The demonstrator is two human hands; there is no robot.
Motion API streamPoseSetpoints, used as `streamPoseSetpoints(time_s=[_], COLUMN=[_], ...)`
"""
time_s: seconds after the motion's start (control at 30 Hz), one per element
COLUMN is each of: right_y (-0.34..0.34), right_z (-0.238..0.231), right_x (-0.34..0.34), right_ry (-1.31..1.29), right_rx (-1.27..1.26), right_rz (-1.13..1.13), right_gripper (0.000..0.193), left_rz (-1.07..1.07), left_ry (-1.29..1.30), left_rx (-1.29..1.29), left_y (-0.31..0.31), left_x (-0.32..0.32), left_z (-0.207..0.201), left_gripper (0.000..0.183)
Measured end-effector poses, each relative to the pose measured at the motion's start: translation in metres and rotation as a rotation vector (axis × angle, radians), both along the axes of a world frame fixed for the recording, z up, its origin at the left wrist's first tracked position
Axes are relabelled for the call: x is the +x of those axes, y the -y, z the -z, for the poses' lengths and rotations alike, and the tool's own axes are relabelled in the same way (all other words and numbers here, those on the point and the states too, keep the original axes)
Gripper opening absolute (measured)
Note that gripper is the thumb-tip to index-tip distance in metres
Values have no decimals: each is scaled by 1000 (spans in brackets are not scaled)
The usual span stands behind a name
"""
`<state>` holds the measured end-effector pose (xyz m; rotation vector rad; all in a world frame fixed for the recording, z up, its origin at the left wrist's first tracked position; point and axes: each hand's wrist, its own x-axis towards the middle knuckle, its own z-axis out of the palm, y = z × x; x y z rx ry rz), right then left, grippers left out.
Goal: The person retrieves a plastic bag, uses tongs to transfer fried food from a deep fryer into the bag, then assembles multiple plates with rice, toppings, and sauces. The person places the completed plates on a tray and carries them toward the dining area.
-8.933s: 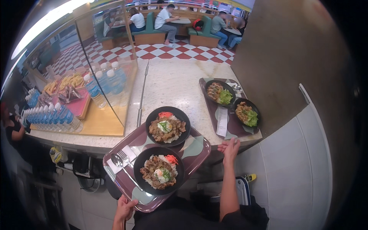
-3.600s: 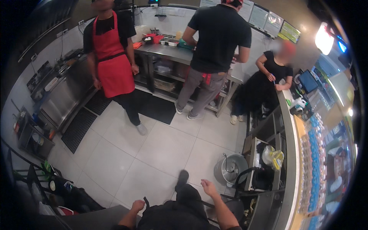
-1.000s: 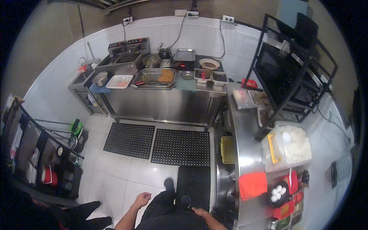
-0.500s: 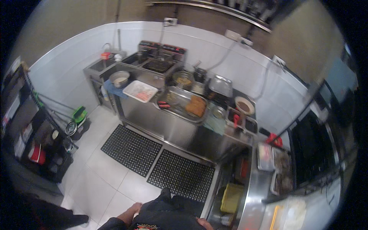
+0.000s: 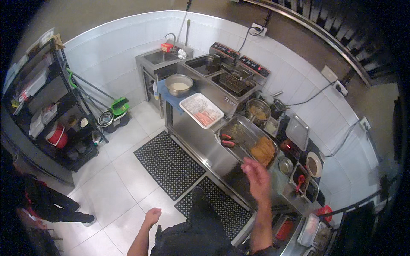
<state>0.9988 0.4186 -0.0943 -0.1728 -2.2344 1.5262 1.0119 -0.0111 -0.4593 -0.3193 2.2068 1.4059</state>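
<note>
My right hand (image 5: pixel 257 176) is raised in front of the steel counter, its fingers loosely apart with nothing in them. It overlaps the near edge of a steel tray (image 5: pixel 237 154) that holds golden breaded pieces (image 5: pixel 263 151) and red-handled tongs (image 5: pixel 227 141). Low over the floor, my left hand (image 5: pixel 152 215) has its fingers curled together and no object shows in it. A white tray (image 5: pixel 187 103) of pinkish sticks and white flour or crumbs lies left of the steel tray. Beside it, a steel bowl (image 5: pixel 179 85) of pale liquid stands on a blue cloth (image 5: pixel 166 94).
Two fryers (image 5: pixel 232 83) and a sink (image 5: pixel 160 57) stand along the back. Black mats (image 5: pixel 168 164) cover part of the tiled floor. At left are a dark shelf (image 5: pixel 47 98), a green dustpan (image 5: pixel 120 106) and another person's legs (image 5: pixel 57 202). Sauce containers (image 5: pixel 299 177) sit at right.
My view has swung to the right and shifted closer to the counter. My right hand has risen from the lower edge to before the steel tray; more of my left forearm shows.
</note>
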Motion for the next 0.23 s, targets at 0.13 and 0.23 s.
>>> streamPoseSetpoints(time_s=[0.13,0.23], right_y=[16,18], right_z=[-118,-169], right_x=[-75,-127], right_ry=[-366,-857], right_rx=[380,501], right_rz=[-107,-130], right_gripper=[22,28], left_rz=[-254,-175], left_ry=[170,130], left_rx=[-45,-88], left_y=[55,59], left_x=[47,49], left_z=[50,66], left_gripper=[28,26])
